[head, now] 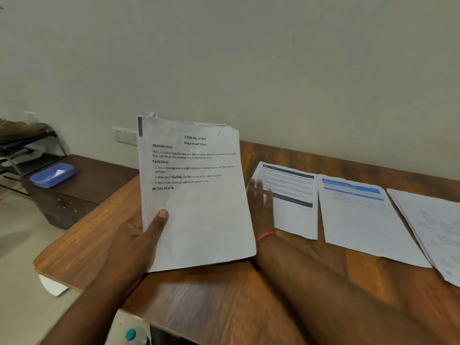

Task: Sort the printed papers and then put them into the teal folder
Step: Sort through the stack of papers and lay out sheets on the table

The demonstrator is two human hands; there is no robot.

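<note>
Head view: at frame centre the left hand [134, 235] grips a stack of printed papers [196, 195] by its lower left corner, thumb on the top sheet, holding it raised above the desk [224, 295]. The right hand [260, 202], partly behind the stack's right edge and blurred, shows fingers [256, 188] straight and apparently slightly spread, holding nothing. Loose sheets [361, 220] lie flat in a row on the desk, frame right.
</note>
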